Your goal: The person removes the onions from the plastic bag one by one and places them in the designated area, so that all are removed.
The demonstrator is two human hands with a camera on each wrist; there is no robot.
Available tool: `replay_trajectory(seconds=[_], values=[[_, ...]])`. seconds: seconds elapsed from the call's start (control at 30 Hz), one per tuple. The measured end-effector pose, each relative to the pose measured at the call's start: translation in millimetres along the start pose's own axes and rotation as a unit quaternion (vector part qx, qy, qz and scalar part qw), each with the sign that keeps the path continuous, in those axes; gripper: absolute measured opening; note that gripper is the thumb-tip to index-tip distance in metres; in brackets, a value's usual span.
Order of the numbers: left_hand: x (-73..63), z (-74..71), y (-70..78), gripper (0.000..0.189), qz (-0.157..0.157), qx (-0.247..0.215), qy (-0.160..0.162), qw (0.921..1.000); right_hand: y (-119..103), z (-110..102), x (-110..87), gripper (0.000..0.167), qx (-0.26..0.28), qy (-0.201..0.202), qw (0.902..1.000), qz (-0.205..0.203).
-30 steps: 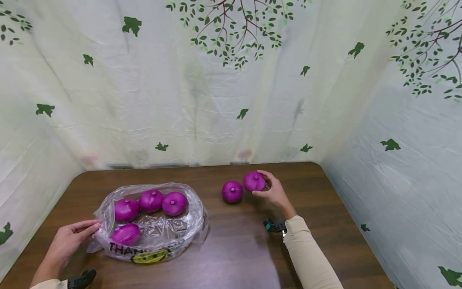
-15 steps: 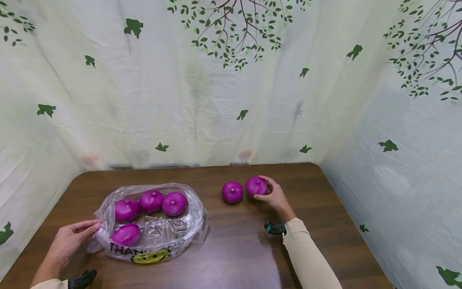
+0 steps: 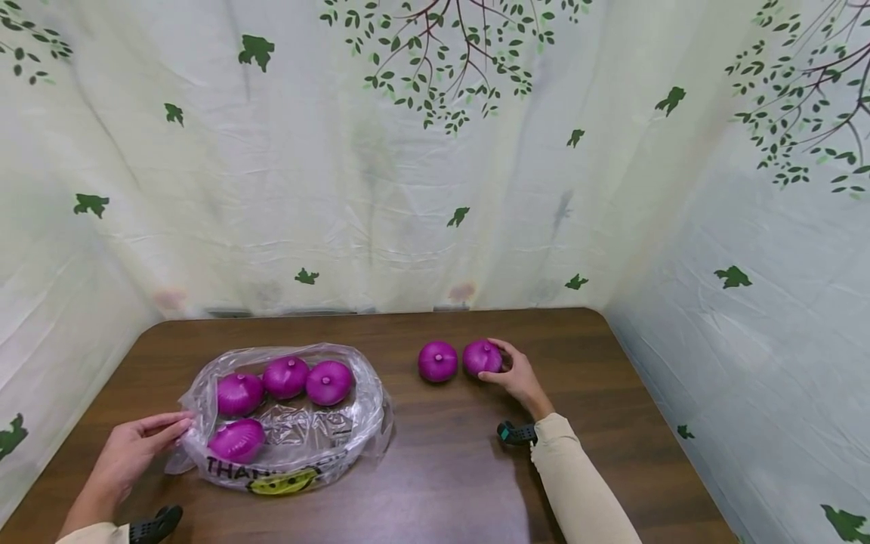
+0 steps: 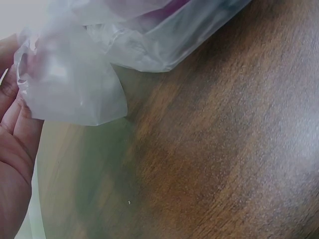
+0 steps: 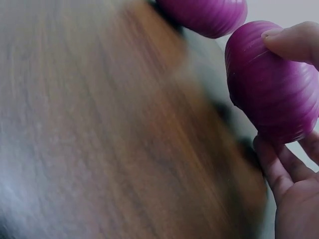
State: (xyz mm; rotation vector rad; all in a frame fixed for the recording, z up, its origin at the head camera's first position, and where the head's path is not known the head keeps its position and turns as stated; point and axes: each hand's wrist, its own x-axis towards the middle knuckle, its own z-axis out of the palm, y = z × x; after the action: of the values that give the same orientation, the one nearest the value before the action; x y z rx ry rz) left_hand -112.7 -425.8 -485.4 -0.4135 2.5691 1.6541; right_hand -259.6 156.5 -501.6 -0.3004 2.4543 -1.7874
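Note:
My left hand [image 3: 132, 453] pinches the left rim of a clear plastic bag [image 3: 340, 470], printed with black letters and a yellow smiley. Several purple onions [image 3: 285, 377] sit inside the bag's wide mouth. On the right, my right hand [image 3: 522, 380] holds another purple onion [image 3: 482, 357], thumb on one side and fingers on the other, as the right wrist view shows on this onion [image 5: 269, 82]. Just left of it a loose onion [image 3: 437, 361] rests on the table. In the left wrist view, crumpled bag plastic [image 4: 75, 79] covers part of my fingers.
Everything stands on a brown wood-grain table [image 3: 435, 483]. Behind it and at both sides hang pale curtains [image 3: 408, 174] with green leaf prints. Dark wrist straps [image 3: 516, 433] are on both arms.
My right hand has brought its onion slightly toward me and down, to beside the loose onion. The left hand and the bag have stayed in place.

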Motion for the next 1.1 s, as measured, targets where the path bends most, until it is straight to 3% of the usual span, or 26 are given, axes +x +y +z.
replay_trajectory(seconds=[0.2, 0.63, 1.1], values=[[1.0, 0.3, 0.3, 0.026, 0.006, 0.000, 0.000, 1.0000, -11.0, 0.7, -5.1, 0.067, 0.002, 0.000, 1.0000, 0.006], [1.0, 0.2, 2.1, 0.027, 0.006, -0.001, 0.002, 1.0000, -3.1, 1.9, -0.1, 0.069, 0.033, -0.027, 0.9990, -0.009], [0.0, -0.2, 2.3, 0.034, -0.007, -0.002, -0.001, 1.0000, -0.2, 3.4, -0.3, 0.073, 0.030, -0.033, 0.9990, -0.011]])
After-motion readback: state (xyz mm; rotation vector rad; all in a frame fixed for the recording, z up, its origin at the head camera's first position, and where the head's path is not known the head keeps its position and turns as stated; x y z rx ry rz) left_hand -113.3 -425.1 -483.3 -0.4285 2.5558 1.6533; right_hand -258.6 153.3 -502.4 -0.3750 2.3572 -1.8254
